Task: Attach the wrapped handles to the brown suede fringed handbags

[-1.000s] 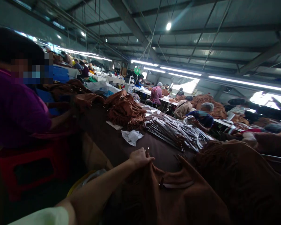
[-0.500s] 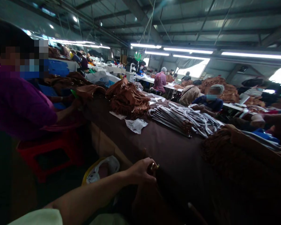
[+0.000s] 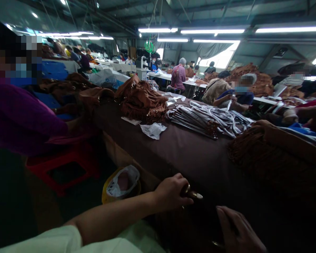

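Observation:
My left hand (image 3: 171,192) is closed in a grip on a dark brown bag piece (image 3: 192,194) with a metal fitting, at the near edge of the long brown-covered table (image 3: 189,154). My right hand (image 3: 238,232) lies at the bottom of the view on dark brown material; its fingers look flat, but the light is too dim to see a grip. A brown fringed bag (image 3: 268,154) lies to the right on the table.
A person in a purple top (image 3: 21,119) sits at left by a red stool (image 3: 63,165). A heap of brown bags (image 3: 140,100), white paper (image 3: 153,130) and a bundle of wrapped straps (image 3: 205,119) lie farther along. A yellow bin with a plastic bag (image 3: 121,182) stands below the table edge.
The brown bag that filled the foreground has dropped below the table edge. My left hand came down and nearer with its piece. My right hand has come into view.

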`<control>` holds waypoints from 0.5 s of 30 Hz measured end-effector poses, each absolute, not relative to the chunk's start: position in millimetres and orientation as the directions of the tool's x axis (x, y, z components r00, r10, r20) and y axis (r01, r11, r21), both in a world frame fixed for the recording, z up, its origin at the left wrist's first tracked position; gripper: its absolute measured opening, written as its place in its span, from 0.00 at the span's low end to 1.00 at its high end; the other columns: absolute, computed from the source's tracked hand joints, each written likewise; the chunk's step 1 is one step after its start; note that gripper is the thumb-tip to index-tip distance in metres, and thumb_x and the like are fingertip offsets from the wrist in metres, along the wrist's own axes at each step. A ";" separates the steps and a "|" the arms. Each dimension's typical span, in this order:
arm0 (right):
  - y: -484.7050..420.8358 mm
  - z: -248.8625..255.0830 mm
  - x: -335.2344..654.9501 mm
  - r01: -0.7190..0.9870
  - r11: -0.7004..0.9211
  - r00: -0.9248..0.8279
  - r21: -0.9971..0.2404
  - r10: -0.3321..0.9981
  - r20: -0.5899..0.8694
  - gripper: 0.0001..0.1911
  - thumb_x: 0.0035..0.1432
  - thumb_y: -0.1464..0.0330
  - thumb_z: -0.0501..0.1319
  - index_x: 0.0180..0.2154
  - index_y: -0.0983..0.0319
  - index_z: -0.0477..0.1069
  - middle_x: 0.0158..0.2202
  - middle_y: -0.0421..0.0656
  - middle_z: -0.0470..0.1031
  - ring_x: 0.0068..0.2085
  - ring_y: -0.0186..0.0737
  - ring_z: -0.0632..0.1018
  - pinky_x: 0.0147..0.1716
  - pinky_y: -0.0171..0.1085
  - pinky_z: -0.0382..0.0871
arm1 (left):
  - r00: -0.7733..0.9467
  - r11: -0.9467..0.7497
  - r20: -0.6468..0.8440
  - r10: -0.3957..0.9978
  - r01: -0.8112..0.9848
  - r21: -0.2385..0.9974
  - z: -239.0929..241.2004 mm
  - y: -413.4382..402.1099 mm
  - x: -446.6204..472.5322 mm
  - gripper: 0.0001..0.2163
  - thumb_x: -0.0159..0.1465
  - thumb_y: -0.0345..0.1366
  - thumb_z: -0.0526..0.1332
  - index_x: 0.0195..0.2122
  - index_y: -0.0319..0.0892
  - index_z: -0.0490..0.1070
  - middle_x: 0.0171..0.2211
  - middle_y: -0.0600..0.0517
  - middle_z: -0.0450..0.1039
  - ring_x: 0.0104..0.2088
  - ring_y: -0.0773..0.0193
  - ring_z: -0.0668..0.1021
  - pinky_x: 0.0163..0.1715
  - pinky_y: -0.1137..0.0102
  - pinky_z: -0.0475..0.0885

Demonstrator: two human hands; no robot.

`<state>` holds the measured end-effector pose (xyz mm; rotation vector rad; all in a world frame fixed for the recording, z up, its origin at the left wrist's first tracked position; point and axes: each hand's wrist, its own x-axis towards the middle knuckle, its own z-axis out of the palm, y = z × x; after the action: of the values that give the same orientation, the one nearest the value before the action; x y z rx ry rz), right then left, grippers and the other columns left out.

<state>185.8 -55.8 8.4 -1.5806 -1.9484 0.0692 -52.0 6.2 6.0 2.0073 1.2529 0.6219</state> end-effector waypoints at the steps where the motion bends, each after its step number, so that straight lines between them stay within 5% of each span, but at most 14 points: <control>1: -51.9 7.2 178.8 0.857 0.297 -0.104 -0.422 0.901 0.422 0.21 0.64 0.55 0.49 0.37 0.58 0.76 0.37 0.47 0.79 0.39 0.46 0.79 0.40 0.41 0.73 | 0.431 -0.315 0.037 0.902 0.595 0.740 5.8 4.7 -49.0 0.18 0.52 0.46 0.68 0.39 0.44 0.70 0.41 0.53 0.68 0.34 0.65 0.74 0.32 0.73 0.66; 7: -47.1 3.2 165.9 0.815 0.325 -0.172 -0.479 0.926 0.336 0.19 0.63 0.54 0.52 0.35 0.58 0.76 0.35 0.45 0.79 0.39 0.44 0.78 0.40 0.41 0.71 | 0.463 -0.368 0.054 0.884 0.623 0.690 6.3 -1.7 -37.1 0.18 0.52 0.48 0.68 0.38 0.44 0.70 0.40 0.52 0.69 0.33 0.65 0.73 0.31 0.72 0.66; 11: -47.2 2.6 172.3 0.787 0.276 -0.169 -0.551 0.956 0.238 0.20 0.62 0.52 0.54 0.33 0.58 0.76 0.34 0.45 0.79 0.39 0.44 0.78 0.39 0.40 0.71 | 0.504 -0.469 0.157 0.849 0.584 0.663 5.8 -1.3 -29.2 0.19 0.51 0.54 0.67 0.32 0.43 0.70 0.35 0.51 0.70 0.38 0.60 0.72 0.39 0.69 0.65; 15: -45.3 4.5 179.9 0.774 0.229 -0.165 -0.590 0.973 0.161 0.22 0.60 0.49 0.54 0.28 0.57 0.76 0.29 0.43 0.78 0.34 0.42 0.77 0.33 0.37 0.71 | 0.568 -0.411 0.076 0.819 0.488 0.770 -0.4 -2.4 -19.4 0.21 0.51 0.56 0.66 0.35 0.43 0.72 0.34 0.52 0.71 0.36 0.63 0.72 0.35 0.71 0.65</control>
<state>179.9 -45.3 4.5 -1.6002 -2.0005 0.5159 -19.4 -2.4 -0.4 2.0813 1.0416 0.5883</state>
